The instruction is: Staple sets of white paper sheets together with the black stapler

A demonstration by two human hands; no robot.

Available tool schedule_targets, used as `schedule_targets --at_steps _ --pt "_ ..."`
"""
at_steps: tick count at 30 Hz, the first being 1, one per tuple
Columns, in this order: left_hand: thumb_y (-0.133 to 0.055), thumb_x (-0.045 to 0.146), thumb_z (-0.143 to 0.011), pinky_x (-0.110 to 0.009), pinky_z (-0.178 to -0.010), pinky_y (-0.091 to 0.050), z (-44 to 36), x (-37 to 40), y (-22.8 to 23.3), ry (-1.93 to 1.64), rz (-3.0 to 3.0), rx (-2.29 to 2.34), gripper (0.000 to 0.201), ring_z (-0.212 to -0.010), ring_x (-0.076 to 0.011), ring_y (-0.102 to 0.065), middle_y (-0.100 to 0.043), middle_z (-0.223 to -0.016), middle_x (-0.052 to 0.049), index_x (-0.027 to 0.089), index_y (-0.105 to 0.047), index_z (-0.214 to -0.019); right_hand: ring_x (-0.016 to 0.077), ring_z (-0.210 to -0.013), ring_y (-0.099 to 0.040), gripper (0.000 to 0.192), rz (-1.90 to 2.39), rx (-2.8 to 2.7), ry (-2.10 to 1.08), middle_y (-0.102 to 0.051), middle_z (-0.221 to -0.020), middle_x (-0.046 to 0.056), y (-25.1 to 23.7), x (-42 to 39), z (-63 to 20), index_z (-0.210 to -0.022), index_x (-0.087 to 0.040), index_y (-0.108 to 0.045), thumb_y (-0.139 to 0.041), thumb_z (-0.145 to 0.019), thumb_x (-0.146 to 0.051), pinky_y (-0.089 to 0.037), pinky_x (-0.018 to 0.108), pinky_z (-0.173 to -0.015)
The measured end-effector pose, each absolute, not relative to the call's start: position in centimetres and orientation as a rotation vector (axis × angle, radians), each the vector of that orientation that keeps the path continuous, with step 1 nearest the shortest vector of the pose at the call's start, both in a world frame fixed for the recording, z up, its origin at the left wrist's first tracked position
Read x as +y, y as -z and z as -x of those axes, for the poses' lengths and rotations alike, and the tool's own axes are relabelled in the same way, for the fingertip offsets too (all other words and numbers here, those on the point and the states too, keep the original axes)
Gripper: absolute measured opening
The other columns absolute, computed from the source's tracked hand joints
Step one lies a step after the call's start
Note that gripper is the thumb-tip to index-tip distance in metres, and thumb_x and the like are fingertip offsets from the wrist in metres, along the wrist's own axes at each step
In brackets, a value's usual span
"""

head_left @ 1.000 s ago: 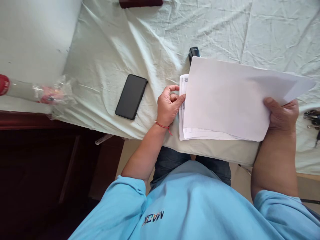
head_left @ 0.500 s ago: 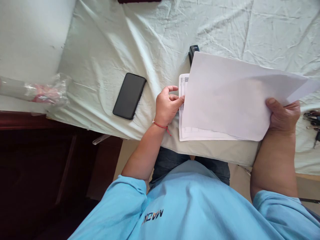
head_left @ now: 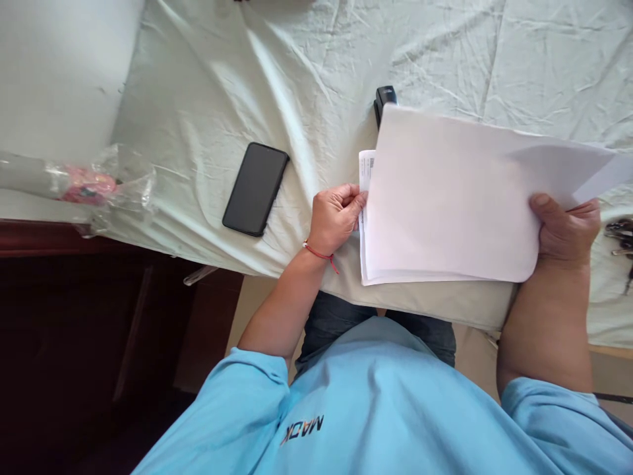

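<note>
Hands grip a sheaf of papers [head_left: 445, 198] from both ends: the left hand [head_left: 336, 218] is curled shut on the near-left edge, thumb and fingers pinching the sheets where a printed page peeks out, and the right hand [head_left: 566, 227] clamps the opposite edge, thumb on top. The papers rest low over the pale bedsheet [head_left: 297, 66], just in front of the person's lap, with the top sheet blank and a corner fanning out past the right hand. By my reading, the step in hand is squaring the loose sheets into one even stack; a next move would call for holding the left edges flush. Just beyond the left hand, a black stapler [head_left: 384, 99] pokes out from behind the stack. Further left lies a dark phone [head_left: 256, 189]; keys [head_left: 618, 237] lie past the right hand.
</note>
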State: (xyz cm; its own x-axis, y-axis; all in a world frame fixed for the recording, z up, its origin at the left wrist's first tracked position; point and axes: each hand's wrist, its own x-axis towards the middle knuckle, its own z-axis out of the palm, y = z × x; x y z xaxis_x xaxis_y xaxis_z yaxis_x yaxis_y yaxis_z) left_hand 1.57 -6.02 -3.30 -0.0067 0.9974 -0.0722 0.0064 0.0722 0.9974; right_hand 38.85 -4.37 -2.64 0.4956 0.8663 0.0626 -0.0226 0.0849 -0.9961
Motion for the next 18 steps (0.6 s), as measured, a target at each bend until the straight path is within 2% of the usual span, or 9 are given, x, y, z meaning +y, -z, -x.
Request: schedule_targets --at_steps 8,14,18 --pt "-0.084 0.073 -0.085 -0.026 -0.046 -0.029 -1.48 -5.97 3.34 -1.142 -1.189 1.213 0.057 -0.045 -0.008 -0.037 -0.049 -0.05 0.005 0.02 -0.066 -0.071 0.0212 -0.097 -0.073 0.058 1.311 -0.816 -0.824 -0.076 -0.093 0.002 2.53 -4.31 -38.77 -0.078 -0.021 -0.066 -0.104 -0.038 -0.039 -0.065 0.04 -0.1" --pt "-0.077 0.068 -0.094 -0.027 -0.048 -0.034 -1.4 -5.97 3.12 -1.128 -1.27 1.186 0.054 -0.043 -0.0098 -0.045 -0.054 -0.048 0.004 0.021 -0.064 -0.071 0.0223 -0.097 -0.073 0.06 1.313 -0.809 -0.862 -0.077 -0.095 0.005 2.44 -4.34 -38.8 -0.077 -0.02 -0.066 -0.105 -0.035 -0.039 -0.066 0.039 -0.094" --pt "-0.074 0.07 -0.096 -0.027 -0.045 -0.033 -1.44 -5.96 3.06 -1.11 -1.263 1.151 0.053 -0.042 -0.0102 -0.044 -0.054 -0.049 0.004 0.022 -0.066 -0.074 0.0223 -0.095 -0.074 0.058 1.328 -0.822 -0.865 -0.077 -0.091 0.003 2.33 -4.5 -38.66 -0.073 -0.021 -0.066 -0.105 -0.036 -0.041 -0.068 0.041 -0.092"
